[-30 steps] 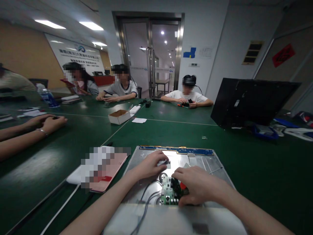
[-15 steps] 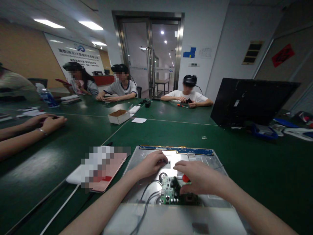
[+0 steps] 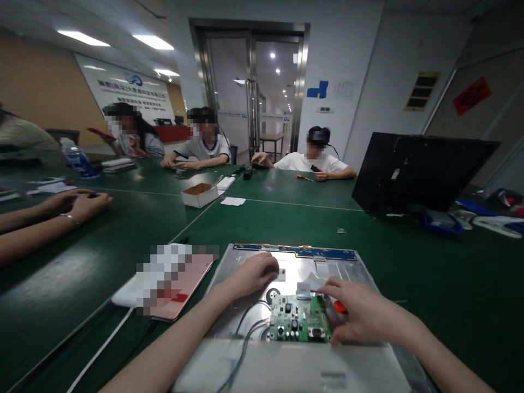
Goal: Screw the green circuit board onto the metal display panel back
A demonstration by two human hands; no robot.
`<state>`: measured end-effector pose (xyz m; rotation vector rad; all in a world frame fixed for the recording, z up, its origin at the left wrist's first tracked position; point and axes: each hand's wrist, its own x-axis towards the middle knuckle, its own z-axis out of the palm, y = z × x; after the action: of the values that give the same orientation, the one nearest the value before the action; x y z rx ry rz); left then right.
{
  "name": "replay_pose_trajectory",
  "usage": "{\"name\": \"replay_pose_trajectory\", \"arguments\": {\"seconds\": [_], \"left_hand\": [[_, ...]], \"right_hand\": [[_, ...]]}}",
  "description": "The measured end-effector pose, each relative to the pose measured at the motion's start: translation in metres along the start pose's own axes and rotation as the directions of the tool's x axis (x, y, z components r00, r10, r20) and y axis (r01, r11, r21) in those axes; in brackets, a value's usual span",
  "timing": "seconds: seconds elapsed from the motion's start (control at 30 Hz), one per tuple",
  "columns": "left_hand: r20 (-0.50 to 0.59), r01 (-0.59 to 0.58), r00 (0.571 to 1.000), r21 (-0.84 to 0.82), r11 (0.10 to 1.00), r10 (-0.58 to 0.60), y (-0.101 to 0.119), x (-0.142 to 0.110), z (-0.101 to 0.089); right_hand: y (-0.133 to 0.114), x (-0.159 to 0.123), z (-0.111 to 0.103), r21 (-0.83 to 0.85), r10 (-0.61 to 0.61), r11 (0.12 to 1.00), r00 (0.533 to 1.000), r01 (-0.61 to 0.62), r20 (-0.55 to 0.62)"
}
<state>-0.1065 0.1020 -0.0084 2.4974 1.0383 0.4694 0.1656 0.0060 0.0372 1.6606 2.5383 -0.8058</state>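
Observation:
An opened display panel (image 3: 245, 322) lies face down before me, its metal back showing. A green circuit board (image 3: 301, 319) is mounted on it, with grey cables at its left and a pale flat cable (image 3: 303, 289) at its top edge. My left hand (image 3: 258, 274) rests on the metal above the board, fingers curled; whatever they hold, if anything, is hidden. Over the board's right edge is my right hand (image 3: 354, 311), thumb and fingertips apart. Tucked in its palm is a screwdriver with an orange handle (image 3: 340, 307); its thin shaft sticks out to the right.
Left of the panel lie a white device and a pink phone (image 3: 192, 286) with cables. A small open box (image 3: 200, 195) stands farther off. At the right stands a black monitor (image 3: 421, 174). Another person's hands (image 3: 82, 204) are at the left; more people sit across the table.
My right hand has shifted right, uncovering the circuit board and flat cable. My left hand has barely moved. The person opposite has stretched an arm out to the left.

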Motion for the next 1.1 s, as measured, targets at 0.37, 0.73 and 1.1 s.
{"name": "replay_pose_trajectory", "arguments": {"seconds": [0.37, 0.73, 1.1], "left_hand": [[0.006, -0.002, 1.000, -0.011, 1.000, 0.002, 0.002, 0.001, -0.001], [0.001, -0.026, 1.000, -0.009, 1.000, 0.026, -0.002, 0.000, -0.001], [0.005, -0.013, 1.000, 0.017, 1.000, 0.013, -0.002, 0.000, -0.002]], "right_hand": [[0.002, -0.002, 0.005, 0.024, -0.014, 1.000, 1.000, 0.014, -0.021], [-0.006, -0.001, -0.012, 0.334, -0.072, 0.913, 0.898, 0.235, -0.435], [0.037, 0.042, 0.013, 0.954, 0.155, 0.144, 0.946, 0.263, -0.284]]}}
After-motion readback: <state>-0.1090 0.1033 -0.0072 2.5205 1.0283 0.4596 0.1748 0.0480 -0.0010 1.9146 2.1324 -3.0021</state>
